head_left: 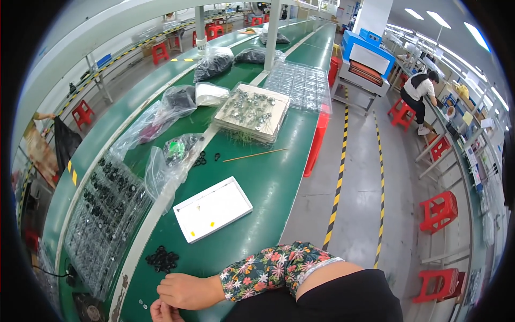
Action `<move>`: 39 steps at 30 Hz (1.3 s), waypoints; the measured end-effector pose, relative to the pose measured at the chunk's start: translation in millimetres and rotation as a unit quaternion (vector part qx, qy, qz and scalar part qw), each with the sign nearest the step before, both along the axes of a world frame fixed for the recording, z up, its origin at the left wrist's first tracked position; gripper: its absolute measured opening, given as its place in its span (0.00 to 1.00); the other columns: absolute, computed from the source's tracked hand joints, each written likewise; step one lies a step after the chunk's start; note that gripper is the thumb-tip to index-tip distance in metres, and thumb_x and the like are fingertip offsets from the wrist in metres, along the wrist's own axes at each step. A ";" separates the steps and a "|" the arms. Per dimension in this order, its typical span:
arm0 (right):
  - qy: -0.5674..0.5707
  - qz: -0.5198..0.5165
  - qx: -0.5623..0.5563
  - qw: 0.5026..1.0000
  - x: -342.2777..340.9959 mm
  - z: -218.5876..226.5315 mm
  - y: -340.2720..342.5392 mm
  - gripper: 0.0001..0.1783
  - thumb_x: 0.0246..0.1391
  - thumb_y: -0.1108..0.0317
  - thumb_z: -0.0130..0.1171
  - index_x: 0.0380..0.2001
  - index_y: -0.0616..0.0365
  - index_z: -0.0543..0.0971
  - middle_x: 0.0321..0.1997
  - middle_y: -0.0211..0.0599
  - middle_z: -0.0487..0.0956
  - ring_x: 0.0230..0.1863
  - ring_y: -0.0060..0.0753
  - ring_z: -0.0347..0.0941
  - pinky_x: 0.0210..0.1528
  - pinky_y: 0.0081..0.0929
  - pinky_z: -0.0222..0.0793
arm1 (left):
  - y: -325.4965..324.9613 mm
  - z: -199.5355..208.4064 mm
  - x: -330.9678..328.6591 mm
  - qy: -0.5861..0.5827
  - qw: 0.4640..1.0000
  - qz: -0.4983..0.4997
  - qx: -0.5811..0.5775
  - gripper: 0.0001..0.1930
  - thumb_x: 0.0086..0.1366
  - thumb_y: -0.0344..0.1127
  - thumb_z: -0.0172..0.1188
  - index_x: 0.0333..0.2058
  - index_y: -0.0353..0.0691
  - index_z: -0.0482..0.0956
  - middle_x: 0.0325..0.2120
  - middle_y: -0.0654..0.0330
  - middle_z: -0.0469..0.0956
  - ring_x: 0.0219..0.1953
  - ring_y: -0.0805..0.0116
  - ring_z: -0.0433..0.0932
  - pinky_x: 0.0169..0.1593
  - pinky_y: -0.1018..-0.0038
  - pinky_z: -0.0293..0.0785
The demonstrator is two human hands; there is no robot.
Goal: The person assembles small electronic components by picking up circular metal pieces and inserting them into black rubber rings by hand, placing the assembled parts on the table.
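Hands: your right (188,291) and left (165,312) are together, fingers meeting low over the bench; whether anything sits pinched between them, I cannot tell.
Black rings (162,260): here they are, heaped on the green table (257,214) just beyond your right hand; likely light, firm, a touch slippery, so pinch one by its outer rim.
Clear trays (100,282): off to your left, pockets loaded with dark parts.
White box (220,201): shallow, open, yellow bits and specks inside.
Clear bag (155,174): something green among darker contents.
Tray stack (280,107): round, shiny pieces scattered on top.
Farther bag (214,67): bulging, dark-filled.
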State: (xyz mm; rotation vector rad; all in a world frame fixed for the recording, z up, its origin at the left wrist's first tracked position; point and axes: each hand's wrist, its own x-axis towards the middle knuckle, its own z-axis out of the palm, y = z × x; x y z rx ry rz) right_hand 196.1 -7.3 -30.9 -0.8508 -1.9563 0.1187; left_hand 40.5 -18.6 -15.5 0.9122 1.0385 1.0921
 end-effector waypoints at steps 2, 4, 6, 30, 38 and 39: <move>0.007 -0.009 0.006 1.000 -2.3 -0.9 -0.3 0.05 0.39 0.69 0.53 0.20 0.58 0.69 0.26 0.35 0.67 0.31 0.34 0.65 0.33 0.29 0.61 | -0.4 -0.2 -0.8 0.011 1.000 0.003 0.004 0.07 0.64 0.31 0.54 0.36 0.32 0.74 0.31 0.58 0.75 0.32 0.72 0.73 0.35 0.80 0.69; 0.031 -0.007 0.001 0.999 -4.0 -2.1 -0.3 0.06 0.39 0.69 0.54 0.20 0.58 0.69 0.27 0.36 0.67 0.31 0.36 0.65 0.34 0.30 0.62 | -0.9 0.0 0.0 0.022 1.000 0.005 0.007 0.07 0.64 0.31 0.55 0.36 0.32 0.74 0.31 0.58 0.75 0.32 0.72 0.73 0.34 0.80 0.69; 0.048 0.001 -0.023 0.999 -4.8 -1.6 0.2 0.06 0.39 0.69 0.54 0.20 0.59 0.69 0.27 0.36 0.67 0.31 0.36 0.65 0.34 0.31 0.63 | -1.8 0.4 2.0 0.048 0.998 0.033 0.017 0.08 0.64 0.32 0.55 0.36 0.32 0.74 0.30 0.58 0.75 0.31 0.73 0.72 0.34 0.80 0.69; 0.222 0.025 -0.216 0.951 -6.6 1.5 9.2 0.05 0.39 0.73 0.54 0.17 0.60 0.69 0.22 0.40 0.67 0.25 0.45 0.67 0.26 0.37 0.63 | -5.5 4.5 9.9 0.025 0.998 0.052 0.039 0.09 0.64 0.33 0.56 0.37 0.31 0.76 0.31 0.57 0.77 0.31 0.71 0.73 0.36 0.78 0.70; 0.162 -0.085 -0.078 0.980 64.7 37.2 23.8 0.05 0.37 0.79 0.55 0.22 0.61 0.71 0.26 0.41 0.72 0.30 0.46 0.70 0.32 0.36 0.68 | 2.3 -14.8 1.0 -0.107 0.994 0.003 0.031 0.08 0.62 0.26 0.55 0.40 0.33 0.71 0.30 0.56 0.74 0.32 0.68 0.72 0.37 0.75 0.69; 0.152 -0.123 -0.080 0.978 75.1 41.0 27.5 0.05 0.37 0.79 0.55 0.22 0.61 0.71 0.26 0.42 0.73 0.30 0.46 0.71 0.32 0.36 0.69 | 2.1 -14.1 0.0 -0.110 0.994 0.010 0.025 0.08 0.62 0.26 0.55 0.40 0.33 0.72 0.30 0.56 0.74 0.32 0.68 0.72 0.37 0.75 0.69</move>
